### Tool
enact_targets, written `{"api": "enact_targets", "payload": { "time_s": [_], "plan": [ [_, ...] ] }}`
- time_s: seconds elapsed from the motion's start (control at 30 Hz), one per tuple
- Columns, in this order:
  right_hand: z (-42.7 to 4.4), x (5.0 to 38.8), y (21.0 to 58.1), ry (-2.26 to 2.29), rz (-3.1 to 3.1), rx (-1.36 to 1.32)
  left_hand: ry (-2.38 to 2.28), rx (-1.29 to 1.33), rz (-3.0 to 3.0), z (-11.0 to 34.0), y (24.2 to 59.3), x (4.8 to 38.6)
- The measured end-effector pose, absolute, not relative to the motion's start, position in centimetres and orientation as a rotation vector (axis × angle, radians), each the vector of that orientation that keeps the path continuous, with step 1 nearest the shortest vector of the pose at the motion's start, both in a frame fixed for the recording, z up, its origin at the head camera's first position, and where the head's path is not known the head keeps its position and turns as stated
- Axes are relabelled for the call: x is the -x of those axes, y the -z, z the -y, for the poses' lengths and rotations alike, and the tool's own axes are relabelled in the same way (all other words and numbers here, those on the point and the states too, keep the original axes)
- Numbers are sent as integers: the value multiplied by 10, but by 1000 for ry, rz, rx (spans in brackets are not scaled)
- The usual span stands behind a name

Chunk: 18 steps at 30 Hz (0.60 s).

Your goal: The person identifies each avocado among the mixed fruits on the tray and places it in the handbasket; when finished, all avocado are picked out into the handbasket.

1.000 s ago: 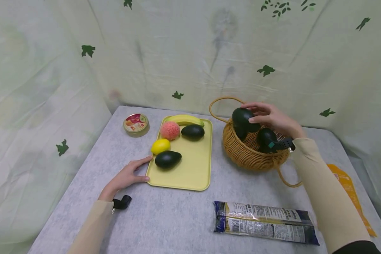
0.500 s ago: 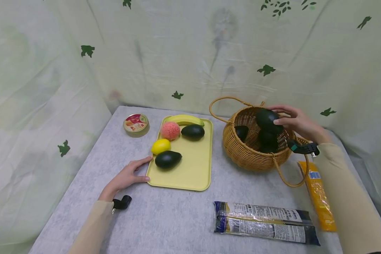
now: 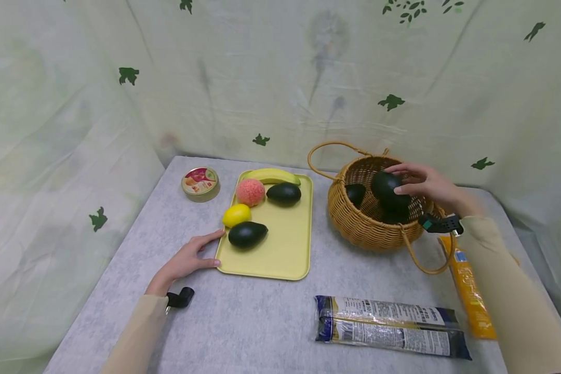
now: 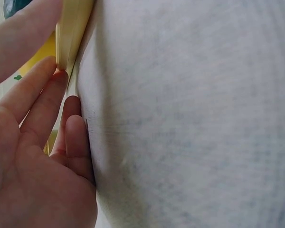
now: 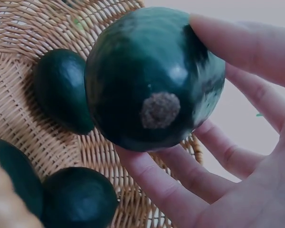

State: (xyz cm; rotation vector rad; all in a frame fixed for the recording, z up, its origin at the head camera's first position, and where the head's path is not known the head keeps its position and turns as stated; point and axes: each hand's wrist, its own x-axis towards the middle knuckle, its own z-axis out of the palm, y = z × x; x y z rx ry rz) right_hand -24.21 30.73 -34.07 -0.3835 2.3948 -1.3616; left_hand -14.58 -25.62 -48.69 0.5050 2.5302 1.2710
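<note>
My right hand (image 3: 432, 189) holds a dark green avocado (image 3: 384, 184) between thumb and fingers, inside the mouth of a round wicker basket (image 3: 362, 234). In the right wrist view the avocado's brown stem scar (image 5: 160, 110) faces the camera. Beneath and beside it, several more avocados (image 5: 80, 197) lie in the basket. Fingers and thumb of my left hand (image 3: 184, 262) touch the left rim of a yellow tray (image 3: 287, 254), extended along it. The tray bears a lemon (image 3: 236, 215), two avocados (image 3: 249, 235), a pink bumpy ball (image 3: 250, 192) and a banana (image 3: 273, 175).
A round tin (image 3: 200, 184) stands at the back left of the table. Two dark-ended packets (image 3: 390, 327) lie at the front right. An orange packet (image 3: 469, 291) lies partly under the right forearm. The basket's handles (image 3: 425, 269) flop outward; a cloth (image 3: 290, 78) hangs behind.
My right hand has carried the avocado from the basket's left side toward its right, then slightly lower and back left. The left hand and the tray have stayed still.
</note>
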Motion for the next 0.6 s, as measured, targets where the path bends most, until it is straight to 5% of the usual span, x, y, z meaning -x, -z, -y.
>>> {"api": "enact_targets", "payload": {
  "time_s": [0.6],
  "plan": [
    [-279,246,349,1292,-2267,543,-1292,-511,-2521,258,490,146]
  ]
}}
